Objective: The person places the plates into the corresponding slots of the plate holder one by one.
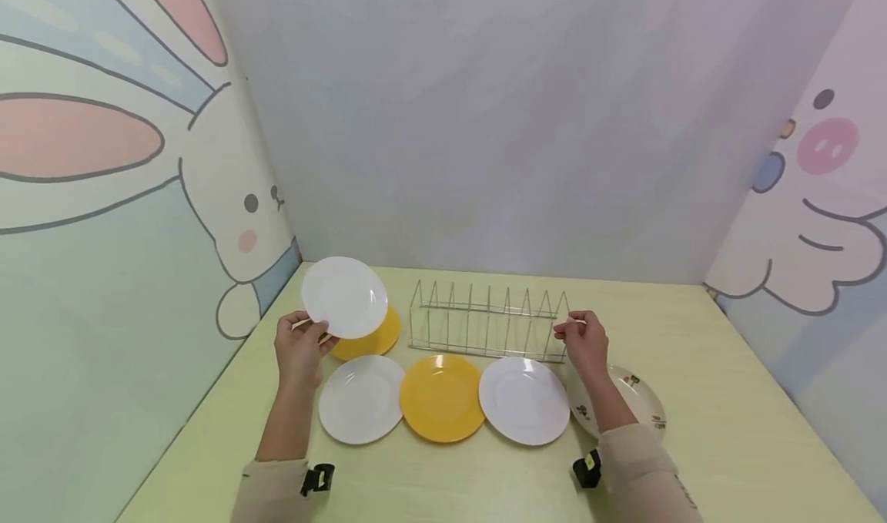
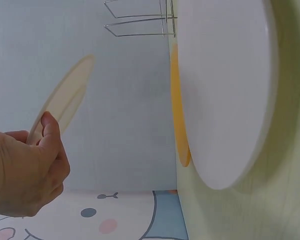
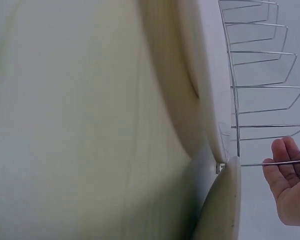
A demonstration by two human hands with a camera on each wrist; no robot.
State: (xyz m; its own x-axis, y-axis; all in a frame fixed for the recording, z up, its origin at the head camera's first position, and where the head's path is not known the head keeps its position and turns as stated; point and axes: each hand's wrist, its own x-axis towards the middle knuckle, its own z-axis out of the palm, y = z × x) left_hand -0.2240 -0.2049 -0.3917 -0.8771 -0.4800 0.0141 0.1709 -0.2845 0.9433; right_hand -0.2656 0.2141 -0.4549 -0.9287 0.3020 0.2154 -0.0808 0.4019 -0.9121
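My left hand pinches a small white plate by its lower edge, thumb on the face and fingers behind. The plate is raised and tilted above a yellow plate at the back left. In the left wrist view the held plate appears nearly edge-on. My right hand holds the right end wire of a metal dish rack between fingers and thumb. In the right wrist view that wire crosses the fingers. No plates stand in the rack's slots.
In front of the rack lie a white plate, a yellow plate and another white plate in a row. A patterned cream plate sits at the right, partly under my right forearm. Walls close off the table's back and sides.
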